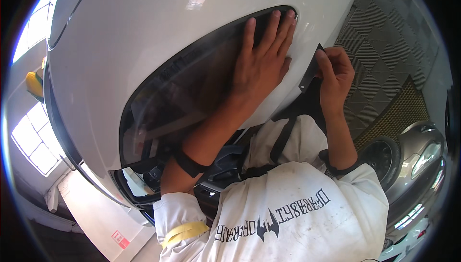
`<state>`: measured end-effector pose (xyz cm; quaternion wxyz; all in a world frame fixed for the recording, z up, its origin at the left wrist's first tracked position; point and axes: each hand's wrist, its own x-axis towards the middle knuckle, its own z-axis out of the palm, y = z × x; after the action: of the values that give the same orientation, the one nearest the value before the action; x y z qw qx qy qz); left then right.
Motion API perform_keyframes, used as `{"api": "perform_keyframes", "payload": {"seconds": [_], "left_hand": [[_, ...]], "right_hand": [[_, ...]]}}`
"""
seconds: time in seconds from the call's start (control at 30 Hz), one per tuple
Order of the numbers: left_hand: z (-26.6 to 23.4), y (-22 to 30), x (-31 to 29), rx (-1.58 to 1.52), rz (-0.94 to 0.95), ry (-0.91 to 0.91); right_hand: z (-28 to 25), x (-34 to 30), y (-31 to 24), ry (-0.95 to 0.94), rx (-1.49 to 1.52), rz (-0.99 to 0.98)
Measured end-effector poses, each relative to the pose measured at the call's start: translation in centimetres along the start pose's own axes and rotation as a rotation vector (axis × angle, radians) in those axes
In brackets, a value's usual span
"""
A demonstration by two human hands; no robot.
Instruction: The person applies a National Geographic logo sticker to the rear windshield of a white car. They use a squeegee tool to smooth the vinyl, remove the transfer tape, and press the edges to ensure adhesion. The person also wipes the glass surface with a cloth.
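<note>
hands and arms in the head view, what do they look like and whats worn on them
The left hand and right hand are ungloved. The short sleeves are white, the left one wrapped with a yellow band. A black band sits near each elbow.

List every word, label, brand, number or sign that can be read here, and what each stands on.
White shirt: large dark lettering, upside down in this view, either side of a dark emblem; wording not copied.
Pale surface, lower left: red-and-white label, print too small to read.
Dark window under the left hand: faint marks, too blurred to read.
</note>
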<state>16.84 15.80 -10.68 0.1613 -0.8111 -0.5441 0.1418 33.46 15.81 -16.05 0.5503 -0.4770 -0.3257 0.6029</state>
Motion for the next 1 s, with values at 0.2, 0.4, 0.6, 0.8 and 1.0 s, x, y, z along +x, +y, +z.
{"api": "perform_keyframes", "payload": {"seconds": [0.2,0.4,0.6,0.8,1.0], "left_hand": [[-0.4,0.3,0.2,0.035,0.001,-0.048],[-2.6,0.5,0.2,0.084,0.052,-0.08],[-2.4,-0.1,-1.1,0.115,0.01,-0.076],[-2.4,0.3,0.6,0.02,0.017,0.014],[-2.0,0.2,-0.2,-0.084,-0.016,0.0]], "right_hand": [[0.4,-0.4,-0.3,-0.007,0.004,0.045],[-0.2,-1.5,-0.8,-0.007,-0.049,0.033],[1.7,-1.6,-1.0,-0.107,0.012,0.03],[0.8,-0.6,-1.0,-0.086,0.077,-0.005],[0.8,-1.7,0.4,-0.109,0.081,-0.019]]}}
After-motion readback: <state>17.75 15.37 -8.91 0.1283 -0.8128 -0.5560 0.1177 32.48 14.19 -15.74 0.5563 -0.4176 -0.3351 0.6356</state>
